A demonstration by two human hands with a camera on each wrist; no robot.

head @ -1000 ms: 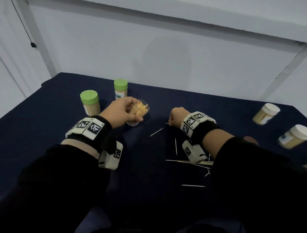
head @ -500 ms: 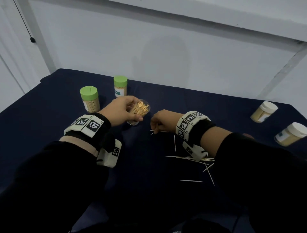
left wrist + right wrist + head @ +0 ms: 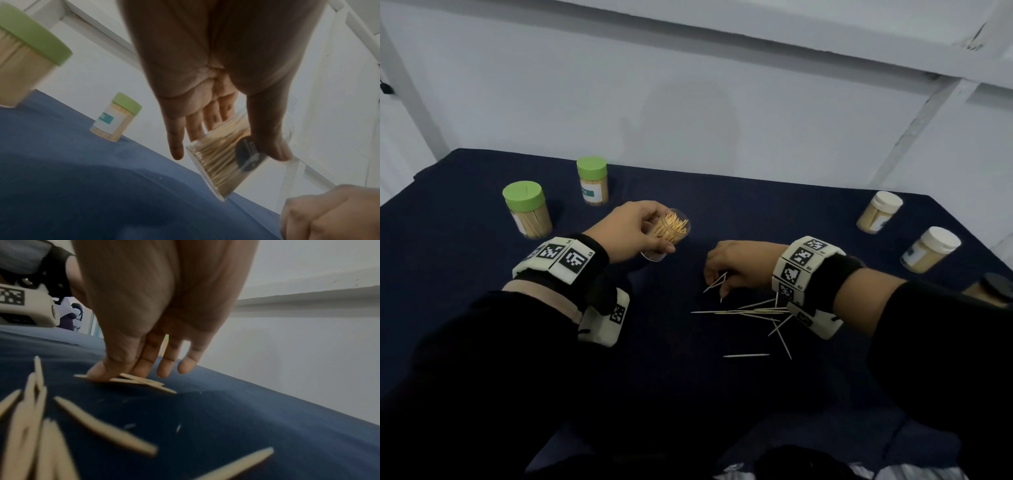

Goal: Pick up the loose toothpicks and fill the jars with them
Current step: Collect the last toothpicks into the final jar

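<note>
Gripping tilted open jar (image 3: 667, 234) in left hand (image 3: 631, 233), right hand (image 3: 739, 265) fingers (image 3: 115, 368) pinching toothpicks (image 3: 131, 380) on tablecloth (image 3: 482, 274).

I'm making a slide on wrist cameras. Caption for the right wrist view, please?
Right hand pressing its fingertips onto loose toothpicks on the blue tablecloth.

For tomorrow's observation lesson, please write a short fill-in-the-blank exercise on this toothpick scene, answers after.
1. The left hand holds a clear plastic jar of toothpicks that has no ____.
2. The right hand pinches thin wooden toothpicks off the dark ____ tablecloth.
3. The two closed jars left of the hands have ____ lids.

Answers: lid; blue; green
</note>
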